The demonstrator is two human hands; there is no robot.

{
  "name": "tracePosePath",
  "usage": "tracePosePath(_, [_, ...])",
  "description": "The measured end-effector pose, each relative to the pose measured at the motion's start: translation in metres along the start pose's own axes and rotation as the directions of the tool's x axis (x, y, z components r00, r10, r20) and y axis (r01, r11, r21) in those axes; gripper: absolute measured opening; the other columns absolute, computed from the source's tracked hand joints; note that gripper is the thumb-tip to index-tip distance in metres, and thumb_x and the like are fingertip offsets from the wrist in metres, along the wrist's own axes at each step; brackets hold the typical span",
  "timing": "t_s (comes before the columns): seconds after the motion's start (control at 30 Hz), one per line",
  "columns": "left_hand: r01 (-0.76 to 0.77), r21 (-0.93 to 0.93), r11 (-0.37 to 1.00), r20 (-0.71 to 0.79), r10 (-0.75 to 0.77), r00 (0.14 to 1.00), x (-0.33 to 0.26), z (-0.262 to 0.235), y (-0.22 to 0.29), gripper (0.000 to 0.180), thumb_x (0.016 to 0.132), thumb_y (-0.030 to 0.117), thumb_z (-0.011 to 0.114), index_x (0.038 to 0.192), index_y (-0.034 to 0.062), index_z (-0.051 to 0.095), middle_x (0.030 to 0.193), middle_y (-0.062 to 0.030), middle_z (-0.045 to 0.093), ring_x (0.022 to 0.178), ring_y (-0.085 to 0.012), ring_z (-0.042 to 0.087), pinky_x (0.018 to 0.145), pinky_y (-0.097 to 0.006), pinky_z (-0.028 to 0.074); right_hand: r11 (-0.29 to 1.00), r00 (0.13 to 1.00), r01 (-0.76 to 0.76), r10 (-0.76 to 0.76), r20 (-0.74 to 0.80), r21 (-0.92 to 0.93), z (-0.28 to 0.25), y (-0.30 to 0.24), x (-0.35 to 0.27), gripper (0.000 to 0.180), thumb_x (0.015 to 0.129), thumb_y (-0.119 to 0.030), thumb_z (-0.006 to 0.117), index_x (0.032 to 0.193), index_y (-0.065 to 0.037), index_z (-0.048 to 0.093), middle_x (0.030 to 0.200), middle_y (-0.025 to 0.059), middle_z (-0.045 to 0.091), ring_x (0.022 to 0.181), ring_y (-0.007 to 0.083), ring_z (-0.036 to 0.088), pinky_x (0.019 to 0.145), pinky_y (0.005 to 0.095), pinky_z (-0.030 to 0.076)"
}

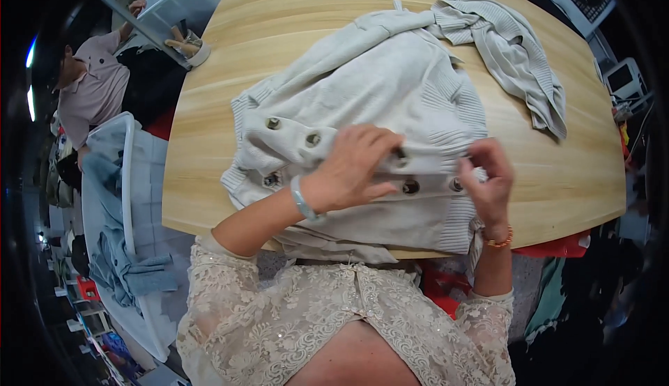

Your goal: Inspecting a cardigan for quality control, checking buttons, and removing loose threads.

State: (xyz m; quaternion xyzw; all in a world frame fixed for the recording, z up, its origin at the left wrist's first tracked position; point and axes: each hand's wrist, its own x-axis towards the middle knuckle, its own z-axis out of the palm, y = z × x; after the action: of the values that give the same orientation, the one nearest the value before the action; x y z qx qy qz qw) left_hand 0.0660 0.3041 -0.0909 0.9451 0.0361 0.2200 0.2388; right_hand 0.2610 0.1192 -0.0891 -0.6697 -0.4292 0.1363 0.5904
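An off-white knitted cardigan (390, 65) lies spread on the wooden table, its ribbed hem to the right and one sleeve folded out at the far right. Two rows of large dark buttons (410, 187) run along its front bands. My left hand (352, 166) rests over the middle of the front, palm down, fingers curved and thumb apart; it hides part of the bands. At the hem end, my right hand (489, 180) has thumb and fingers pinched together at the band's edge, beside the last button (456, 184). The fingers are slightly blurred.
The table (202, 128) curves around the front. A white plastic bin (129, 177) with blue-grey garments stands at the left, near another person (97, 72). A small container (198, 53) with tools sits at the far left edge. Red cloth (554, 246) hangs at the right edge.
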Motion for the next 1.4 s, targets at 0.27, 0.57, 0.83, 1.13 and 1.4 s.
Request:
tracePosePath(0.27, [0.360, 0.242, 0.901, -0.223, -0.309, 0.924, -0.005, -0.052, -0.044, 0.042, 0.067, -0.002, 0.066, 0.109, 0.0021, 0.062, 0.103, -0.0158, 0.065, 0.103, -0.0337, 0.061, 0.091, -0.043, 0.047, 0.839, 0.964, 0.103, -0.216, -0.154, -0.535, -0.042, -0.007, 0.029, 0.062, 0.077, -0.009, 0.079, 0.133, -0.004, 0.054, 0.118, 0.0105, 0.057, 0.094, 0.0161, 0.053, 0.081, 0.0284, 0.046])
tracePosePath(0.57, [-0.552, -0.085, 0.829, -0.369, 0.489, 0.791, 0.084, -0.004, 0.105, 0.047, 0.080, 0.007, 0.065, 0.126, 0.0039, 0.054, 0.114, -0.0174, 0.060, 0.109, -0.0339, 0.058, 0.097, -0.044, 0.043, 0.607, 0.763, 0.630, -0.599, 0.242, -0.485, -0.002, 0.035, 0.019, 0.079, 0.082, -0.011, 0.072, 0.149, 0.000, 0.031, 0.138, 0.0144, 0.050, 0.094, 0.0246, 0.063, 0.082, 0.0343, 0.051])
tracePosePath(0.83, [-0.318, -0.491, 0.811, -0.116, 0.301, 0.947, 0.109, -0.015, 0.079, 0.130, 0.062, 0.022, 0.087, 0.156, 0.0045, -0.001, 0.160, -0.0274, -0.002, 0.147, -0.0428, 0.014, 0.115, -0.048, 0.031, 0.517, 0.820, 0.515, -0.529, 0.218, -0.684, -0.050, -0.034, 0.003, 0.071, 0.084, -0.012, 0.069, 0.145, 0.001, 0.035, 0.134, 0.0142, 0.053, 0.096, 0.0265, 0.063, 0.085, 0.0353, 0.051])
tracePosePath(1.13, [-0.328, -0.899, 0.291, -0.186, 0.424, 0.886, 0.112, 0.009, 0.178, 0.062, 0.074, 0.028, 0.076, 0.121, 0.0020, 0.044, 0.103, -0.0207, 0.059, 0.099, -0.0431, 0.059, 0.081, -0.047, 0.050, 0.425, 0.873, 0.392, -0.452, 0.184, -0.816, -0.074, -0.129, 0.000, 0.063, 0.087, -0.013, 0.067, 0.142, 0.002, 0.040, 0.131, 0.0140, 0.056, 0.100, 0.0285, 0.063, 0.088, 0.0365, 0.051])
tracePosePath(1.4, [-0.372, -0.703, 0.606, -0.121, 0.414, 0.902, 0.095, 0.068, 0.085, 0.064, 0.083, 0.022, 0.074, 0.140, 0.0052, 0.049, 0.142, -0.0140, 0.050, 0.134, -0.0271, 0.045, 0.113, -0.037, 0.035, 0.753, 0.957, 0.281, -0.268, 0.112, -0.595, -0.132, -0.114, -0.003, 0.054, 0.093, -0.016, 0.061, 0.142, 0.001, 0.043, 0.125, 0.0125, 0.058, 0.104, 0.0255, 0.062, 0.091, 0.0359, 0.051])
